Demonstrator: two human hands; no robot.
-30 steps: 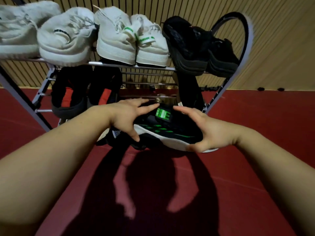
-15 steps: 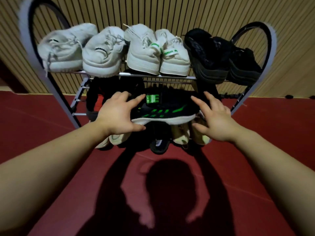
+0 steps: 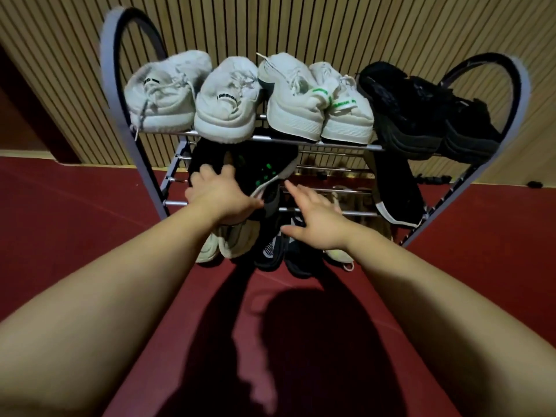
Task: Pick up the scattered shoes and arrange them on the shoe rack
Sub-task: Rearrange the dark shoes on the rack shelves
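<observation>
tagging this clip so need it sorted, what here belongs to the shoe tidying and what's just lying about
Job: black and green shoe, left hand gripping it, right hand, shoe rack, white shoes on top shelf.
Lying about: slatted wall, red floor, small dark object by the wall.

Dim, warm light falls from behind the person, throwing a hard dark shadow (image 3: 301, 341) of head and arms across the red floor (image 3: 75, 221). The lower shelves of the shoe rack (image 3: 151, 182) sit in deep shade, where the black shoes (image 3: 397, 188) lose detail. The wide lens bows the slatted wall (image 3: 301, 25) and stretches both forearms (image 3: 90, 311) at the frame's lower corners; fine detail is soft throughout
</observation>
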